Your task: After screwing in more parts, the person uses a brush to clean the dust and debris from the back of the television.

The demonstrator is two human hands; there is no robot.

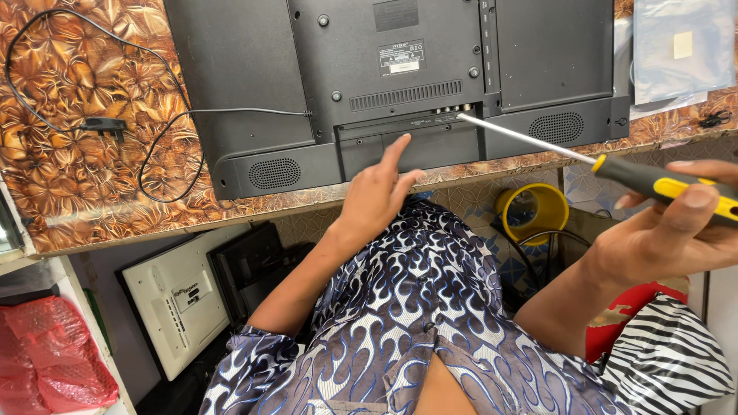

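Observation:
A black flat television [246, 77] lies face down on a brown patterned table [69, 177], its back panel up. My right hand [676, 230] grips a screwdriver [661, 183] with a black and yellow handle. Its long metal shaft reaches up left, with the tip at the connector row on the panel's lower middle. My left hand [377, 192] is raised at the table's front edge, index finger pointing up at the panel's bottom strip, holding nothing.
The television's black power cord and plug [104, 124] loop over the table's left part. A clear plastic bag [680, 46] lies at the top right. Below the table sit a white monitor back [177, 300], a yellow round container [534, 209] and a red bag [46, 361].

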